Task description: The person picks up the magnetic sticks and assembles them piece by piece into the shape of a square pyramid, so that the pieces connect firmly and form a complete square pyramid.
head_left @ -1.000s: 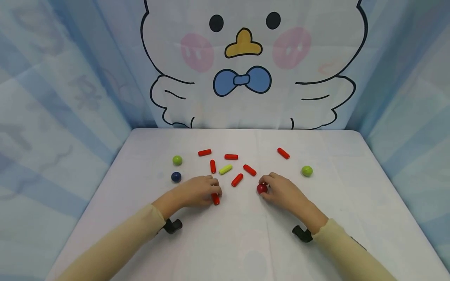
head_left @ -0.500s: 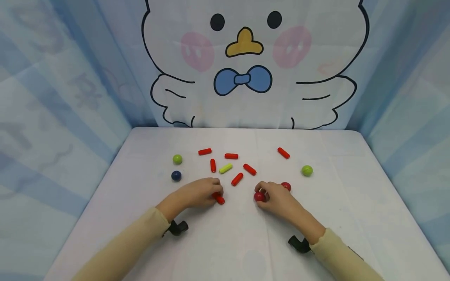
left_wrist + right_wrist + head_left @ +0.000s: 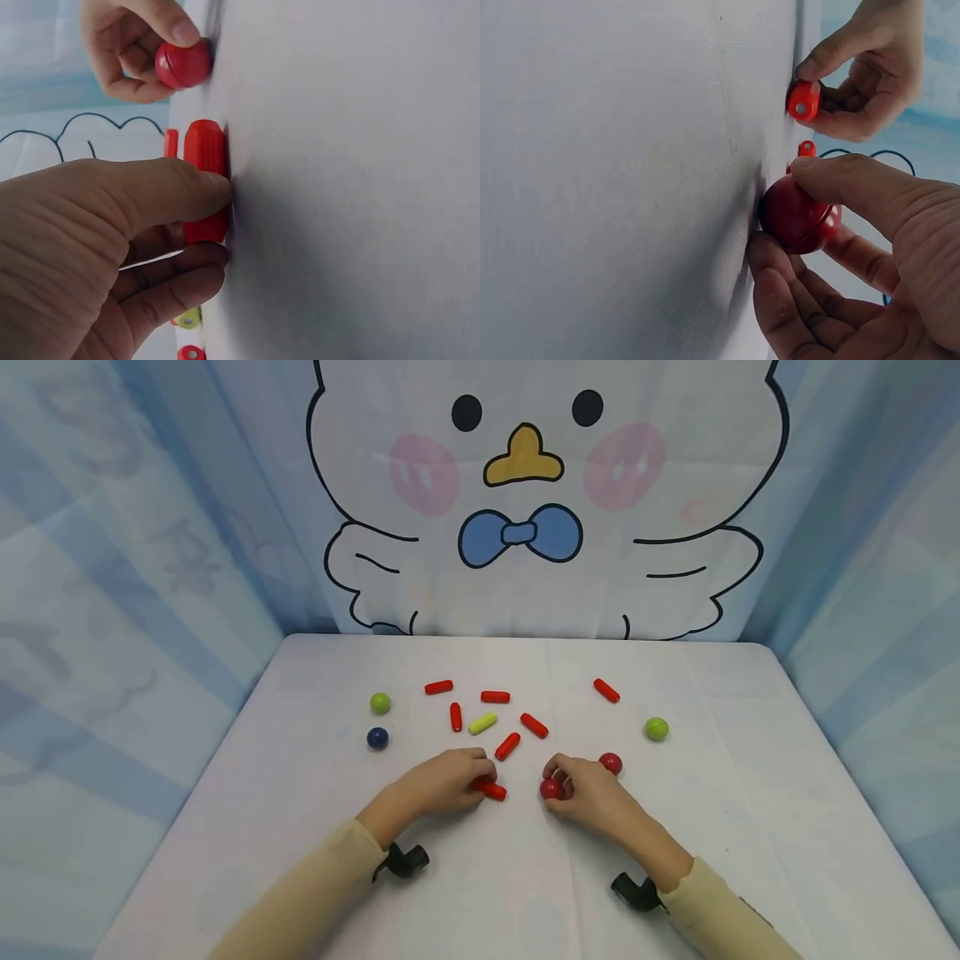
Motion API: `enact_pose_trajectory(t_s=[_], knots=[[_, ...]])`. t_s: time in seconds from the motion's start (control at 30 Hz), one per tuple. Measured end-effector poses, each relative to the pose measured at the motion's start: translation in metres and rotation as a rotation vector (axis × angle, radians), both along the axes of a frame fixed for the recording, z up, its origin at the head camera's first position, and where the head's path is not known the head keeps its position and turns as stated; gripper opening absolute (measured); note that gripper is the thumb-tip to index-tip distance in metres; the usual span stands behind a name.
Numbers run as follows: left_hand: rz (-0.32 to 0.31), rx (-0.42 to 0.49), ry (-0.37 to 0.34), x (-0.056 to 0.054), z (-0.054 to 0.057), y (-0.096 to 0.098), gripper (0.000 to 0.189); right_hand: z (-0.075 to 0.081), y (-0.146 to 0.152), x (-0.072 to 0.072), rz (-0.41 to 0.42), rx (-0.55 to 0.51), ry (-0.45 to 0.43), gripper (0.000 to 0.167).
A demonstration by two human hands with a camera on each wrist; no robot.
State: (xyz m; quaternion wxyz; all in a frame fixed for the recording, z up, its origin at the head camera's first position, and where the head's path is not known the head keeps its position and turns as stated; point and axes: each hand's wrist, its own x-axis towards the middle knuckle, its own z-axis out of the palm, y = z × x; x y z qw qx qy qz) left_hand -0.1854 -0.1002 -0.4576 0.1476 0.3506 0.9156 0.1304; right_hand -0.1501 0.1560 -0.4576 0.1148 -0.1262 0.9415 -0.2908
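In the head view my left hand (image 3: 442, 781) pinches a short red cylinder (image 3: 493, 791) low over the white table. The left wrist view shows thumb and fingers around this ridged red cylinder (image 3: 204, 144), which lies on or just above the surface. Its end, with a small hole, faces the right wrist camera. My right hand (image 3: 596, 795) holds a red ball (image 3: 551, 789) between thumb and fingers, a short way right of the cylinder. A groove runs around this red ball (image 3: 799, 217). Just behind the right hand's knuckles rests a second red ball (image 3: 611, 763), partly covered.
Several red cylinders (image 3: 534, 725) lie scattered beyond the hands, with one yellow-green cylinder (image 3: 482, 722) among them. At left sit a green ball (image 3: 380, 702) and a dark blue ball (image 3: 377, 738). Another green ball (image 3: 656, 728) stands at right. Curtains surround the table (image 3: 720, 693).
My left hand has carried the red cylinder rightward and turned it from upright toward sideways in view. My right hand has drawn its ball slightly nearer, uncovering the second red ball.
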Motion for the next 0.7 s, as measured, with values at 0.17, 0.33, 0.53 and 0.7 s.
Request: enact_pose_trajectory(t_s=[0.17, 0.33, 0.53, 0.7], knots=[[0.030, 0.057, 0.001, 0.003, -0.001, 0.006, 0.023, 0.000, -0.001, 0.002, 0.009, -0.034, -0.011, 0.031], [0.039, 0.107, -0.006, 0.005, -0.001, 0.009, 0.023, 0.000, -0.004, 0.002, 0.024, -0.050, 0.004, 0.030], [0.025, 0.147, 0.009, 0.006, -0.003, 0.012, 0.024, 0.000, -0.008, 0.003, 0.037, -0.062, 0.023, 0.030], [-0.016, 0.164, 0.051, 0.010, -0.008, 0.015, 0.026, -0.001, -0.011, 0.004, 0.034, -0.079, 0.020, 0.030]])
